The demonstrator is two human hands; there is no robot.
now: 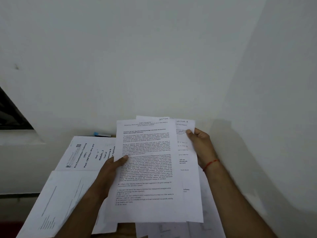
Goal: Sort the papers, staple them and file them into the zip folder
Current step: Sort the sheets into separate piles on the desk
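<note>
1. Left fingers [124,158], thumb on top, pinch the left edge of a white printed paper sheet headed "Section-1" [147,169], raised at centre.
2. Right fingers [189,131] curl round a second white printed sheet headed "Section-3" [184,160], fanned out toward 3 o'clock, probably so both headings can be compared for sorting.
3. More white printed pages [82,155] lie at 9 o'clock; no zip folder shows.

White wall [154,57] rises close behind, shutting the far side. Loose papers [82,157] blanket the left, a blue item [96,134] at the wall behind them. Held sheets [145,169] block the centre between left grip [111,174] and right grip [201,145]. Open air right of the right grip and above.
</note>
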